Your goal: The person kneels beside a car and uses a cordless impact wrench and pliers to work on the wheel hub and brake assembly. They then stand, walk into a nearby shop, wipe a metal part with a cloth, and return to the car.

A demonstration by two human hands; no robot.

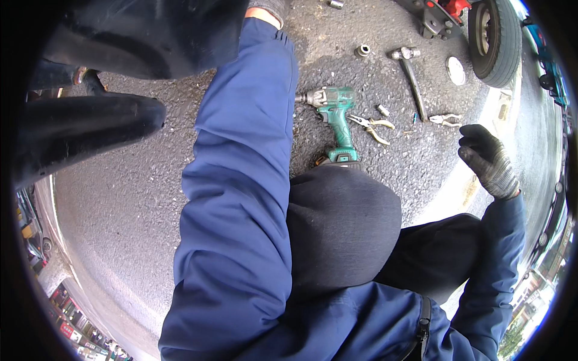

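My left arm in its blue sleeve reaches to the upper edge, where only the grey glove cuff and back of my left hand [269,8] show; its fingers are out of sight. Off to the right, my right hand [490,161] wears a grey glove with dark fingers. It is raised and open, fingers loosely bent, holding nothing. Nearest it on the ground lie pliers with pale handles [444,120]. A green cordless impact wrench [339,117] lies in front of my knee, with long-nose pliers [373,125] beside it. Farther right is a hammer [413,84].
A metal socket [362,50], a second socket [383,110] and another [336,3] lie on the asphalt. A white oval piece [456,71] is near a wheel [495,45] and red-and-black machinery [438,17]. Large black curved parts [90,132] stand at the left.
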